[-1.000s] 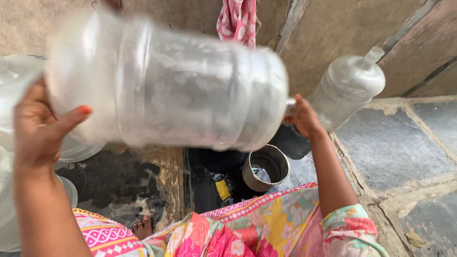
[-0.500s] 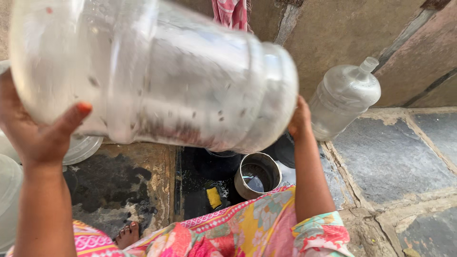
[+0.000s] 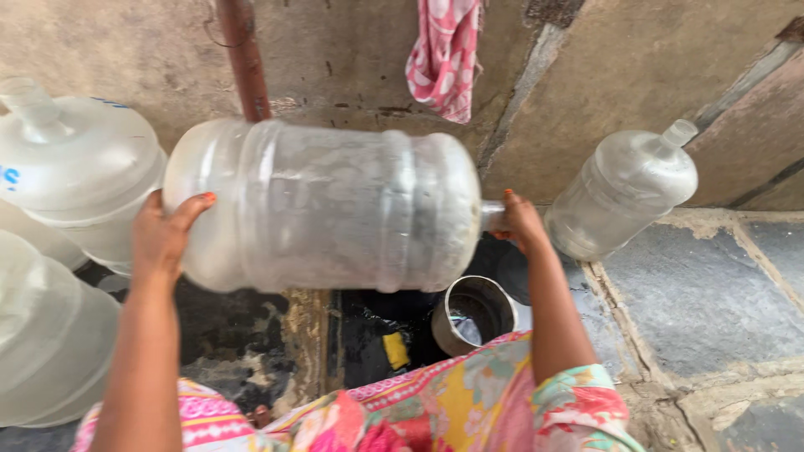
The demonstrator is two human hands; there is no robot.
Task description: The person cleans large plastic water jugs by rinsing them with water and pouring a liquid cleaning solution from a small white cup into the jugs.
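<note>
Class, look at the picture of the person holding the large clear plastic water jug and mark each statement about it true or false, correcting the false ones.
1. The large clear plastic water jug is held sideways. True.
2. The left hand is on the jug's base end. True.
3. The right hand rests on the round steel pot. False: it is at the jug's neck, above the pot.
4. A pink patterned cloth hangs on the wall. True.
5. The smaller clear plastic bottle lies flat on the stone floor. False: it leans tilted against the wall.
</note>
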